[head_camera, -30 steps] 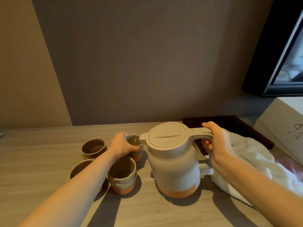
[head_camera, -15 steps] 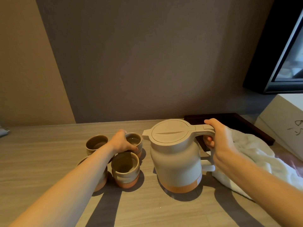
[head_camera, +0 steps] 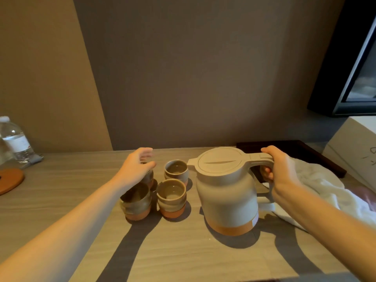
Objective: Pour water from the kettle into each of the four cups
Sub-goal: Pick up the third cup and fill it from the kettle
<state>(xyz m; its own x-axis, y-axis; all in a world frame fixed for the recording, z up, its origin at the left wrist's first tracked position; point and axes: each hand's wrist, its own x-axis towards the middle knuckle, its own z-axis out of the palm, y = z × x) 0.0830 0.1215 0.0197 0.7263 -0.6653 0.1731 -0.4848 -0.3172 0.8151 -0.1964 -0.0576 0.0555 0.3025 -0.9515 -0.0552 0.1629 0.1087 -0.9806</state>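
A cream kettle (head_camera: 227,192) with an orange base stands upright on the wooden table (head_camera: 183,251), lid closed, spout pointing left. My right hand (head_camera: 278,171) is wrapped around its handle. Left of it stand small glazed cups with orange bases: a far right cup (head_camera: 176,171), a near right cup (head_camera: 172,197), and a near left cup (head_camera: 136,202) partly behind my forearm. A far left cup (head_camera: 149,177) is mostly hidden under my left hand (head_camera: 138,165), which hovers open above it, fingers spread, holding nothing.
A white cloth (head_camera: 325,192) lies right of the kettle, over a dark tray (head_camera: 317,157). A white box (head_camera: 358,147) stands at far right. A water bottle (head_camera: 15,139) and a round wooden coaster (head_camera: 9,180) sit at far left. The wall is close behind.
My left hand let go of the far right cup and moved left, now open over the far left cup. The view shifted left. The kettle has stayed on the table.
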